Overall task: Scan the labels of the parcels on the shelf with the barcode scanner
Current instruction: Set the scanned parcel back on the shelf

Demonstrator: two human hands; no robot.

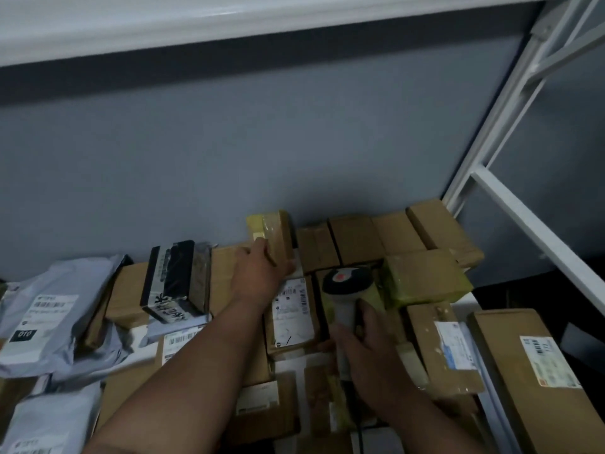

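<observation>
meanwhile grey mailers (pixel 49 319) and cardboard boxes (pixel 357 239) crowd the shelf (pixel 473 298).

- Grey-blue wall (pixel 262 152) behind everything, plain & flat, fills most of upper view; darker band along its top edge.
- White ledge (pixel 163 24) above, runs across top of view w/ rounded front edge, slanting down to the left.
- White metal frame (pixel 510 103) at right: upright post leaning in the wide-angle view, w/ rows of small holes near the top.
- White crossbar (pixel 537 224) runs from the post down toward lower right; thinner diagonal braces higher up near top right corner.
- Dark area (pixel 523 290) below the crossbar at right, too dim to make out.
</observation>
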